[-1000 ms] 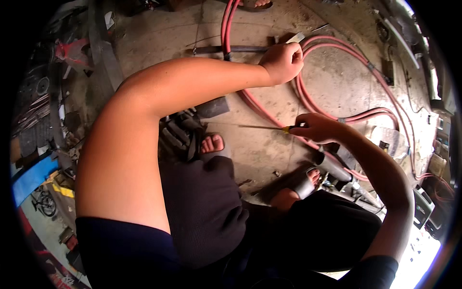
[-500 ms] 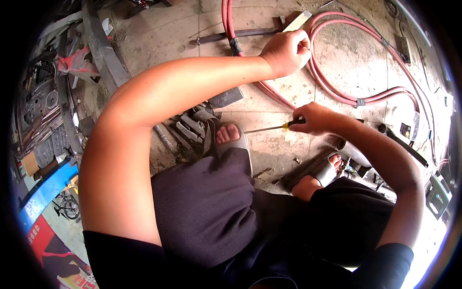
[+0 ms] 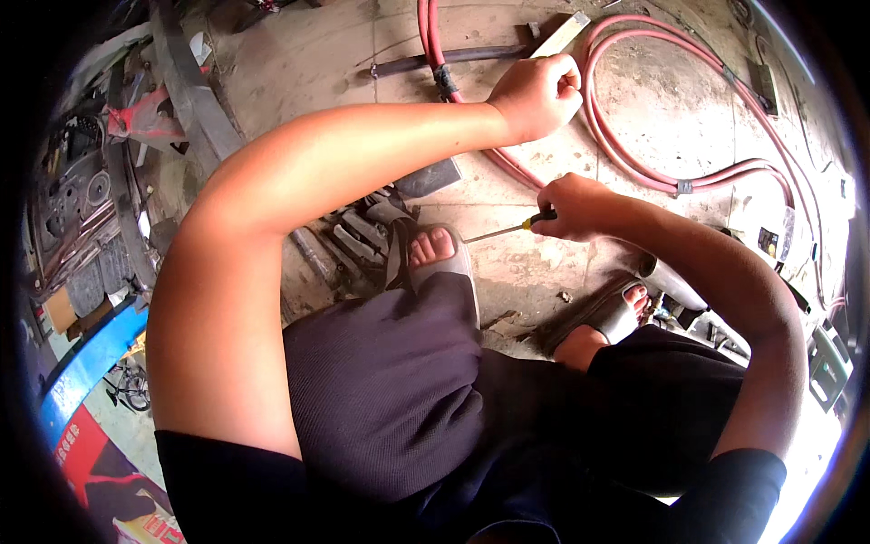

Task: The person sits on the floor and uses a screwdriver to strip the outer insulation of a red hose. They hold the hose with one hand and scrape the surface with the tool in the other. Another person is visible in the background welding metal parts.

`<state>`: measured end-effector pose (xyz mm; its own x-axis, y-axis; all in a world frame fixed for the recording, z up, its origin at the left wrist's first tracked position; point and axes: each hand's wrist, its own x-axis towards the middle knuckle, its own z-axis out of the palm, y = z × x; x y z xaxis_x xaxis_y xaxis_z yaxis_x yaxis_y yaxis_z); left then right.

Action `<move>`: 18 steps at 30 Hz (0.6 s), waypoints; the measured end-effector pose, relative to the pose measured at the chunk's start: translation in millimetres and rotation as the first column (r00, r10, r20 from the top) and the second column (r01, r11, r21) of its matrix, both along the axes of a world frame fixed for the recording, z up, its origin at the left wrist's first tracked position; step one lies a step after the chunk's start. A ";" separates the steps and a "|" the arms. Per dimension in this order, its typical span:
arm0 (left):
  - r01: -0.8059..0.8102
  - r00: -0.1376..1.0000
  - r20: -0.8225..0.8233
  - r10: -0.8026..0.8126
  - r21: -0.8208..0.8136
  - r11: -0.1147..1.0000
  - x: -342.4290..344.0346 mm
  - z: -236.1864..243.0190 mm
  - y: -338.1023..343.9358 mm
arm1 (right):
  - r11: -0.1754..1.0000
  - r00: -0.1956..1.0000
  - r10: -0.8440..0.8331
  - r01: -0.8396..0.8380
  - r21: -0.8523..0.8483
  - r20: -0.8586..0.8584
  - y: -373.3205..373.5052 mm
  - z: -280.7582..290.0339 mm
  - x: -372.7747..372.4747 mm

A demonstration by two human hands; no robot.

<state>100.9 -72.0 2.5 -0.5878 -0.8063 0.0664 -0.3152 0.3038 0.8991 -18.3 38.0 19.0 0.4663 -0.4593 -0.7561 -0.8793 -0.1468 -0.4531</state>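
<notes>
My right hand [image 3: 577, 208] grips a screwdriver [image 3: 497, 233] by its black and yellow handle. The thin metal shaft points left, its tip in front of the grey sandal [image 3: 446, 264] on my left foot; I cannot tell whether they touch. Farther out, my left hand [image 3: 536, 98] is closed in a fist with the fingers curled in. Whatever it may hold is hidden. Just beyond that fist lies a pale rectangular bar [image 3: 560, 36], and red hoses [image 3: 594, 113] coil on the floor to its right.
Several metal tools [image 3: 356, 243] lie beside my left foot, next to a dark flat block [image 3: 429, 179]. A dark rod [image 3: 453, 60] rests across the far floor. Scrap parts [image 3: 86, 195] crowd the left side. Near my right foot is a metal cylinder [image 3: 672, 283].
My right hand has moved slightly up and left, and the screwdriver now slants more, its handle higher. My left hand stays closed in almost the same place.
</notes>
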 end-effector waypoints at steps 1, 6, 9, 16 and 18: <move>-0.002 1.000 0.000 0.002 0.028 1.000 1.4 1.0 0.4 | 1.000 1.000 -0.007 0.007 0.024 -0.008 -2.0 -0.1 2.7; -0.035 0.999 -0.030 0.035 0.001 0.999 1.6 2.3 -1.1 | 0.996 0.999 -0.046 0.046 0.081 -0.005 -7.2 -0.4 14.7; -0.035 0.998 -0.044 0.036 0.018 0.999 2.7 -0.5 -1.7 | 0.989 0.994 -0.104 0.108 0.099 -0.045 -3.0 1.9 20.8; -0.018 1.000 -0.007 0.018 -0.017 1.000 6.0 -3.4 3.5 | 0.978 0.975 -0.193 0.200 -0.063 0.107 6.6 6.5 -5.6; -0.020 1.000 -0.019 0.020 -0.001 1.000 8.6 -6.3 5.0 | 0.950 0.950 -0.244 0.274 -0.149 0.193 4.6 2.2 -13.2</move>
<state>109.5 -67.0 -3.7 -0.5697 -0.8180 0.0789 -0.3038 0.2989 0.9046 -31.5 42.6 21.2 0.4283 -0.6975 -0.5745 -0.8092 -0.0130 -0.5874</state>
